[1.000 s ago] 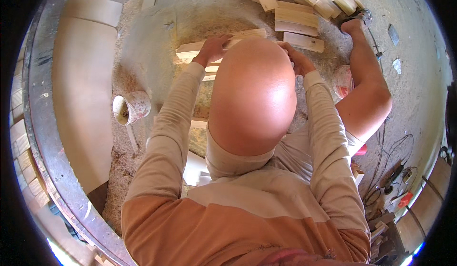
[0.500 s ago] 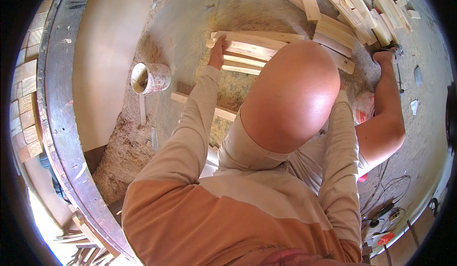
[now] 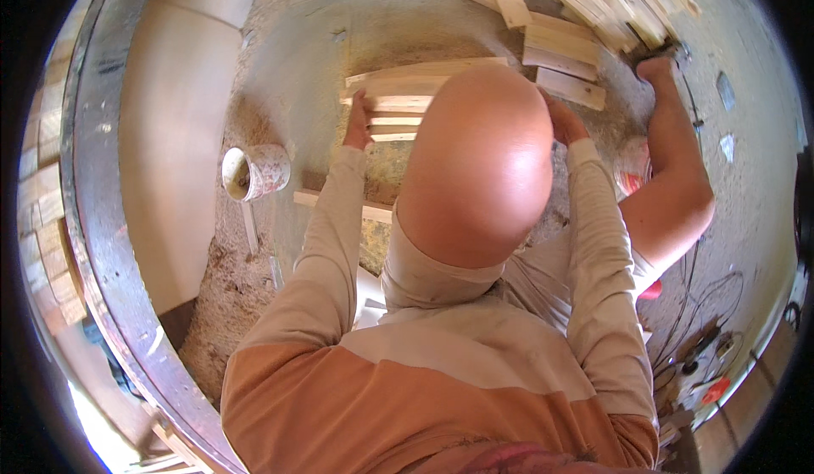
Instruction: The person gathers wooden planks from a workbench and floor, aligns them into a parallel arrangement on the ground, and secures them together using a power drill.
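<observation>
The fingers of my left hand [image 3: 359,122] rest along the left ends of the pale wooden slats [image 3: 397,101], touching them; I cannot tell whether they are clamped on any one slat. My right hand [image 3: 566,121] is beyond my raised knee [image 3: 479,169], near the other side of the slats, its fingertips hidden, so I cannot tell whether those fingers are apart, together or gripping. The slats lie on the floor [image 3: 314,58] just past my knee, side by side with narrow gaps between some, their right part covered by my leg. Closer to me, apart from them, a single wooden strip [image 3: 377,212] runs behind my left sleeve. To the left a white bucket [image 3: 271,169] leans over, its wall blotched with reddish marks, too blurred for me to tell whether they are lettering. Shorter boards [image 3: 570,88] lie flat past my right hand, with a pile of lumber [image 3: 593,8] beyond. By my bent right leg sits a red-and-white container [image 3: 629,167], partly hidden; its surface is unreadable from here.
</observation>
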A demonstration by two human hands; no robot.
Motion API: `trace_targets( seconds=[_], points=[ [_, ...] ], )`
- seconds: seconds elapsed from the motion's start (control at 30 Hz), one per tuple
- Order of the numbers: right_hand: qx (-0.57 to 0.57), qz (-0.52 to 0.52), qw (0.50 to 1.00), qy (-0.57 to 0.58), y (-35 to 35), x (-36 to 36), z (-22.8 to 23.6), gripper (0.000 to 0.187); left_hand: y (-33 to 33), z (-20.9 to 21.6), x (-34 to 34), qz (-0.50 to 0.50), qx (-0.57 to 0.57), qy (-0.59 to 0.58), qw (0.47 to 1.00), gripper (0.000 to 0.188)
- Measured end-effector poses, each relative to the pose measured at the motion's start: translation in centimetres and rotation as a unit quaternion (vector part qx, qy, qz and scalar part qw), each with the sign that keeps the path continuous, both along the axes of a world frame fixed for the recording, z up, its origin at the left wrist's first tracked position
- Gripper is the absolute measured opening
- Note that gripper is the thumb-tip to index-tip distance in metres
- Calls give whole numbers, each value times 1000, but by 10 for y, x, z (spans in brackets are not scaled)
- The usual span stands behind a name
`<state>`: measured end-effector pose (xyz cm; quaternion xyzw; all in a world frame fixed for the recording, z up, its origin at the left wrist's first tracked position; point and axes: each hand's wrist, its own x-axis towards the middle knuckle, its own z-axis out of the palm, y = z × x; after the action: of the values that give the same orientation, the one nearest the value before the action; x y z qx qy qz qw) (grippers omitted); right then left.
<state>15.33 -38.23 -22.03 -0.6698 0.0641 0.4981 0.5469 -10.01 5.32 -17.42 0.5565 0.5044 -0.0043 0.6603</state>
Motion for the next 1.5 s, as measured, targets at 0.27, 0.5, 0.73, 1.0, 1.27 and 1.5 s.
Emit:
trace_targets(
  seconds=[0.27, 0.5, 0.73, 1.0, 1.27, 1.5],
  points=[
    [-77, 138, 979, 132, 53, -55, 110, 107, -5, 8, -96, 91, -81, 194, 973, 102],
    [-59, 166, 977, 125, 107, -66, 81, 102, 14, 53, -92, 70, -64, 273, 957, 120],
    [-111, 85, 987, 77, 121, -65, 69, 94, 47, 40, -76, 14, -84, 283, 955, 120],
    [-160, 117, 964, -176, 113, -74, -16, 72, 55, 22, -58, -35, 5, 282, 959, 120],
    [-243, 186, 772, -557, 120, -36, 25, 66, 28, 11, -92, -167, 431, 254, 850, 120],
    [-215, 339, 700, -591, 142, -4, 12, 64, -7, 13, -39, -314, 521, 95, 788, 120]
  ],
)
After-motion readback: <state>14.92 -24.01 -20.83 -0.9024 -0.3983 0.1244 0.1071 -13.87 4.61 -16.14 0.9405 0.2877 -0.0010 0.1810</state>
